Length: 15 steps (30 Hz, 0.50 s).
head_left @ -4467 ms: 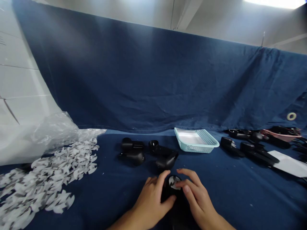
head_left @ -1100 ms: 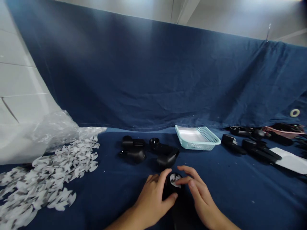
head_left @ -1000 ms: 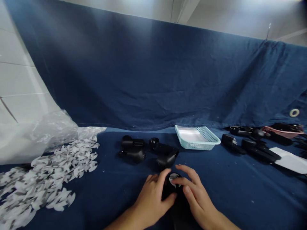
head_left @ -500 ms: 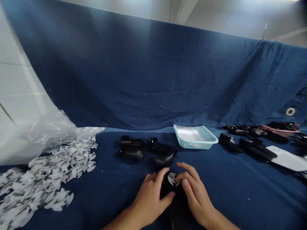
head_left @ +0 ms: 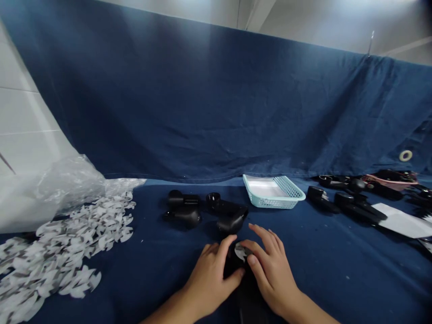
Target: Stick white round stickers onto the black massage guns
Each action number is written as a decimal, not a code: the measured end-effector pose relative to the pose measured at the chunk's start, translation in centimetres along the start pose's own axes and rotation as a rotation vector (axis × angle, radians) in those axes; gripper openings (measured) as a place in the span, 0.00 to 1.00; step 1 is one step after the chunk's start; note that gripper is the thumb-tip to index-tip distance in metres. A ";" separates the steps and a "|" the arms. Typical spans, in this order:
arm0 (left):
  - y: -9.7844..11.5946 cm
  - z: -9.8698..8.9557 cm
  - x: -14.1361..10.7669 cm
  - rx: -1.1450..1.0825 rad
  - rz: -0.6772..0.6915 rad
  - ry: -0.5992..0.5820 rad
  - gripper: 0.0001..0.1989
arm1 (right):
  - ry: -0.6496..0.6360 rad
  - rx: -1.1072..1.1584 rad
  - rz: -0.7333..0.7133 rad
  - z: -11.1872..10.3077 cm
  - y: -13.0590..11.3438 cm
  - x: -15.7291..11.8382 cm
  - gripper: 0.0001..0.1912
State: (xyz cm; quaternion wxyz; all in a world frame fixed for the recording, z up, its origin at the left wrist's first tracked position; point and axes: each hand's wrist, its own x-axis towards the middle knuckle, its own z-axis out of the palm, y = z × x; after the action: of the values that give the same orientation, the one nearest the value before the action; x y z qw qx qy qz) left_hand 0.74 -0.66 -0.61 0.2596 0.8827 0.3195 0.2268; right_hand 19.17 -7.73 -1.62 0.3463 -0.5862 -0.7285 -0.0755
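Note:
At the front middle of the table, a black plastic housing point(head_left: 251, 299) with a round head and a long body lies between my two hands. My left hand point(head_left: 207, 283) is wrapped around the left side of the head, thumb and index finger against it. In the round opening sits a light grey curved blade-like piece point(head_left: 240, 252). My right hand point(head_left: 275, 274) has its index finger and thumb on that piece, with the other fingers stretched out above. Part of the piece is hidden under those fingertips.
Many similar grey pieces point(head_left: 81, 243) are heaped at left beside a clear plastic bag point(head_left: 72, 180). Several black housings point(head_left: 184, 216) lie just beyond my hands. A light blue basket point(head_left: 273, 202) stands at the back; black parts point(head_left: 357, 209) and white paper point(head_left: 403, 220) lie at right.
My right index finger and thumb have shifted slightly left over the grey piece and now cover more of it. My left hand keeps its hold on the housing.

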 end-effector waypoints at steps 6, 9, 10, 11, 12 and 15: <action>0.0 -0.1 0.0 0.003 0.006 -0.015 0.33 | 0.067 0.050 -0.012 0.2 0.5 -0.3 0.12; -0.1 -0.1 0.1 0.009 0.015 -0.003 0.33 | 0.098 0.138 0.038 0.2 0.6 -0.7 0.11; -0.2 0.0 0.1 0.010 0.016 0.001 0.33 | 0.098 0.173 0.049 0.2 0.6 -0.8 0.11; -0.2 0.0 0.1 0.010 0.018 0.004 0.33 | 0.093 0.208 0.052 0.2 0.6 -0.9 0.12; -0.3 0.1 0.1 0.009 0.020 0.005 0.33 | 0.083 0.240 0.042 0.2 0.5 -1.0 0.12; -0.4 0.1 0.1 0.011 0.032 -0.001 0.32 | 0.035 0.280 -0.032 0.2 0.4 -1.1 0.13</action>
State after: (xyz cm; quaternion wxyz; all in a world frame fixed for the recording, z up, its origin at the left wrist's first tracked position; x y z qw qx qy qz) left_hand 0.68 -0.41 -0.91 0.2512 0.8891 0.3065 0.2289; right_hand 19.58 -8.37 -2.53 0.4362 -0.5192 -0.7349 0.0111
